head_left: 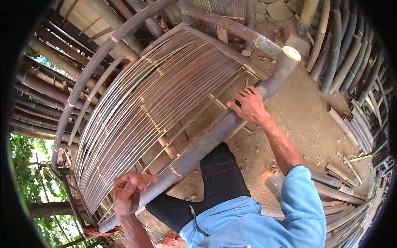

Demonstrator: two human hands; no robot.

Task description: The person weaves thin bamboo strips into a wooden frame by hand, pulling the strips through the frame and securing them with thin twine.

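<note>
A bamboo frame lies tilted before me, with many thin pale bamboo slats [157, 103] strung across it. Its thick near rail [206, 142] runs from lower left to a cut pale end [291, 53] at upper right. My right hand [249, 105] rests on that rail near its upper part, fingers spread over the pole and toward the slats. My left hand [128, 192] is closed on the end of a thin slat [145, 182] at the frame's lower corner, next to the rail. My black trouser leg [219, 173] passes under the rail.
Bare earth [306, 120] strewn with bamboo scraps lies to the right. Stacked bamboo poles [351, 53] lean along the right side, and split pieces [355, 128] lie below them. More poles [45, 87] form a structure on the left, with green foliage [25, 157] behind.
</note>
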